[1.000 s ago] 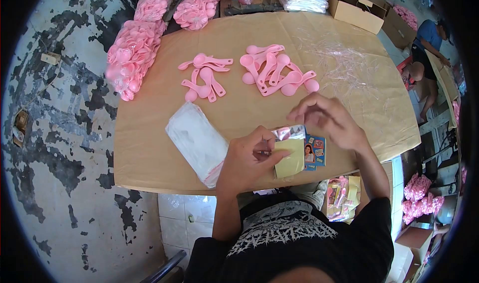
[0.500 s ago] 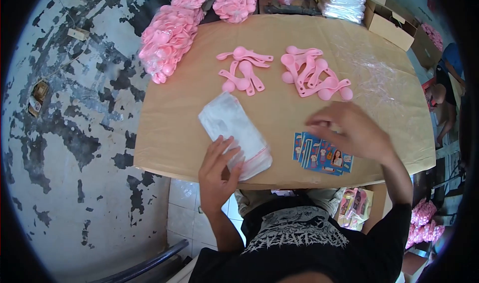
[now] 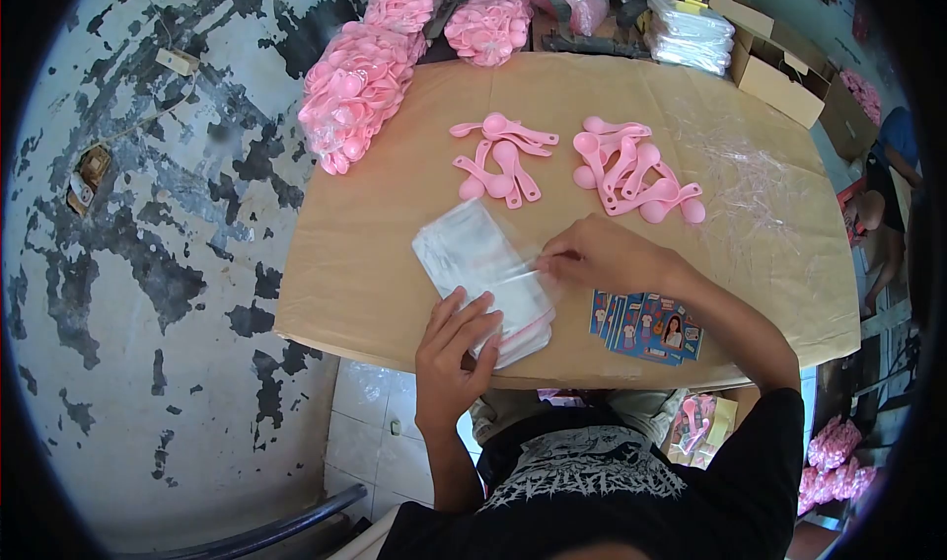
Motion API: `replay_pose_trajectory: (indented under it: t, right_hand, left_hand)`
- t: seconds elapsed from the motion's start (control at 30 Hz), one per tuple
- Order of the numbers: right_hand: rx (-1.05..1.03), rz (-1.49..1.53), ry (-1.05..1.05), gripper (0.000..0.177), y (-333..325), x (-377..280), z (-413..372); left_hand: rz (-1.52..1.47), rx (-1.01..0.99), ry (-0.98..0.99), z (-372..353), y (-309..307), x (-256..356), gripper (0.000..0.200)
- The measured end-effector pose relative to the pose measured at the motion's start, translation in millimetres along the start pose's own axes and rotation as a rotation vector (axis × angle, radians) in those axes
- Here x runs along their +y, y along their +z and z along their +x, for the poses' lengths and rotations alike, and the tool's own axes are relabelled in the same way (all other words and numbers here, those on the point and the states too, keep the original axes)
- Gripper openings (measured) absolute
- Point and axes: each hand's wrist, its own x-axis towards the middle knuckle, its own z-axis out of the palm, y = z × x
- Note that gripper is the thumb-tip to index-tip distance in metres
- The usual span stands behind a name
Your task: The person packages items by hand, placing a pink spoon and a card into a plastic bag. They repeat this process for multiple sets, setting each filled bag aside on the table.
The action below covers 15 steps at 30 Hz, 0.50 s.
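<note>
A stack of clear plastic bags (image 3: 473, 254) lies slanted on the table. My left hand (image 3: 459, 348) rests with spread fingers on the stack's lower left part. At the stack's right edge, my right hand (image 3: 602, 259) is closed in a pinch on a plastic bag (image 3: 523, 266), whose side lifts a little. Under my right forearm are blue printed cards (image 3: 631, 331) in a fanned pile, partly hidden by the arm. Pink measuring spoons lie beyond the bags in two loose groups, a left group (image 3: 503, 160) and a larger right group (image 3: 631, 170).
Bulging bags of pink spoons (image 3: 355, 91) line the table's far left edge. At the far right stand a pile of packed clear bags (image 3: 689, 32) and an open cardboard box (image 3: 779, 72). Crumpled clear plastic (image 3: 745, 180) lies on the brown-covered table (image 3: 345, 264). Another person (image 3: 888, 165) is at the right.
My right hand has moved left from above the cards to the bag stack and now pinches a bag's edge. My left hand stays on the stack. The camera view has shifted slightly.
</note>
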Motion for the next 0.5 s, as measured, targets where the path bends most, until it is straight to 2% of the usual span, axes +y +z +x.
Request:
replay_pose_trajectory:
  t: [0.07, 0.13, 0.17, 0.27, 0.33, 0.37, 0.4, 0.43, 0.5]
  right_hand:
    - [0.117, 0.072, -0.016, 0.023, -3.9, 4.2, -8.5]
    - [0.205, 0.164, -0.028, 0.022, -17.6, -2.6, -20.4]
    - [0.192, 0.213, 0.000, 0.022, -25.1, -10.9, -27.4]
    - [0.094, 0.300, 0.055, 0.021, -42.5, -42.9, -55.2]
    - [-0.053, 0.286, 0.029, 0.023, -42.2, -60.5, -71.6]
    - [-0.046, 0.210, 0.046, 0.024, -41.7, -63.7, -80.7]
    - [-0.033, 0.134, 0.063, 0.025, -42.0, -64.3, -91.5]
    - [-0.018, 0.052, 0.081, 0.026, -42.4, -62.4, -102.4]
    - [0.201, -0.253, -0.001, 0.027, -37.2, -36.9, -128.6]
  left_hand:
    - [0.003, 0.000, -0.002, 1.0, -0.2, -0.5, 0.023]
    - [0.126, -0.025, 0.033, 2.1, -5.7, 2.6, 0.021]
    - [0.184, -0.037, 0.054, 4.0, -6.8, 6.5, 0.020]
    - [-0.350, -0.077, 0.040, 15.4, -2.1, 30.7, 0.022]
    - [-0.805, -0.053, -0.275, 5.9, 28.6, 62.6, 0.027]
    - [-1.020, -0.040, -0.436, 2.3, 41.9, 74.9, 0.030]
    - [-0.957, -0.130, -0.334, 14.2, 51.2, 73.2, 0.034]
    - [-1.082, -0.107, -0.388, 20.2, 55.4, 71.7, 0.033]
    - [-1.339, -0.053, -0.500, 30.4, 62.2, 71.0, 0.031]
